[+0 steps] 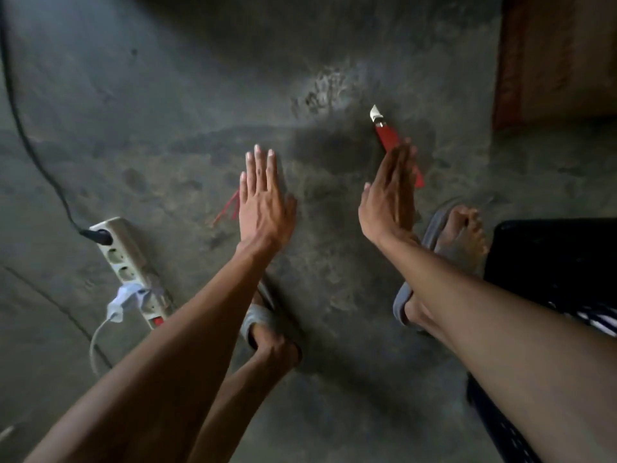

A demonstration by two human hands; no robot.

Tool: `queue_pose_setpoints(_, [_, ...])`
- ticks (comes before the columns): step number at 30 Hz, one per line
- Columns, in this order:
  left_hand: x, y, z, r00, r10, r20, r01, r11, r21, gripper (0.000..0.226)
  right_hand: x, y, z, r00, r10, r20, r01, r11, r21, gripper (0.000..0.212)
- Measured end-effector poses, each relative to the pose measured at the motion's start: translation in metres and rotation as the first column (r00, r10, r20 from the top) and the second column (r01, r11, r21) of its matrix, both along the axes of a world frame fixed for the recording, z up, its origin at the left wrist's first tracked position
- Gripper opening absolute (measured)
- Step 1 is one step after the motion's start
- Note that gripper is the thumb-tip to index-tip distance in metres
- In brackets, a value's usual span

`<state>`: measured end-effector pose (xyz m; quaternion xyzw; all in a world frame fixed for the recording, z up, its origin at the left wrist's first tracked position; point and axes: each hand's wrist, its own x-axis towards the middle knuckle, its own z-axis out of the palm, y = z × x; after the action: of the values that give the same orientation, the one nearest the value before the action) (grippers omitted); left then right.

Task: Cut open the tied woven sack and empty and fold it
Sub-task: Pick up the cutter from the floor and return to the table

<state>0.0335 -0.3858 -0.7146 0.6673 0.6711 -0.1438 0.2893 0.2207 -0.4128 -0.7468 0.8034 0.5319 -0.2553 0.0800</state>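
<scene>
1. Red knife (387, 135) lies on grey concrete floor (167, 111), approx. 1 o'clock from centre of view.
2. Its long axis runs 11 to 5 o'clock. The short white blade (376, 112) is out and points to 11 o'clock, away from the person; the handle's tail end is at 5 o'clock.
3. R hand (390, 198) is stretched out over the knife handle, seen edge-on w/ thumb side toward 9 o'clock. Fingers are straight, pressed together, pointing approx. 12 o'clock, and grip nothing. It hides the middle of the handle; can't tell if it touches it.
4. L hand (263, 202) is at approx. 9 o'clock of the R hand and well apart from it. It is palm down, back of hand to camera, w/ fingers straight, close together and pointing 12 o'clock. It holds nothing.
5. Both forearms reach in from the bottom corners, at 7 and 5 o'clock.
6. Thin red string (228, 208) lies on the floor just beside the L hand, at its 9 o'clock.
7. Bare feet in grey sandals: one (263, 322) under the L forearm, one (460, 235) at 4 o'clock of the R hand.
8. White power strip (130, 262) at 8 o'clock, w/ a black plug (98, 236) and a white charger (122, 304) in it.
9. Black seat (551, 262) at 3 o'clock; brown wooden panel (561, 55) at 2 o'clock.
</scene>
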Motion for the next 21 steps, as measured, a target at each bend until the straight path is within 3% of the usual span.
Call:
queue_pose_setpoints(6, [0.025, -0.004, -0.072, 0.991, 0.136, 0.018, -0.137, 0.988, 0.069, 0.081, -0.001, 0.001, -0.058, 0.984, 0.016, 0.179, -0.047, 0.985, 0.168, 0.07])
queue_pose_setpoints(12, [0.028, -0.001, -0.071, 0.986, 0.163, 0.032, -0.165, 0.985, 0.054, 0.087, 0.032, 0.019, -0.059, 0.975, -0.223, 0.001, 0.196, 0.859, 0.474, 0.049])
queue_pose_setpoints(18, [0.013, 0.013, -0.057, 0.999, 0.048, 0.016, -0.046, 0.995, -0.091, 0.101, 0.072, 0.034, -0.029, 0.992, -0.072, -0.102, 0.098, 0.954, 0.283, 0.042])
queue_pose_setpoints(21, [0.007, 0.031, -0.042, 1.0, 0.017, 0.013, -0.014, 0.982, -0.189, 0.099, 0.079, 0.041, -0.013, 0.977, -0.104, -0.186, 0.138, 0.973, 0.186, 0.046])
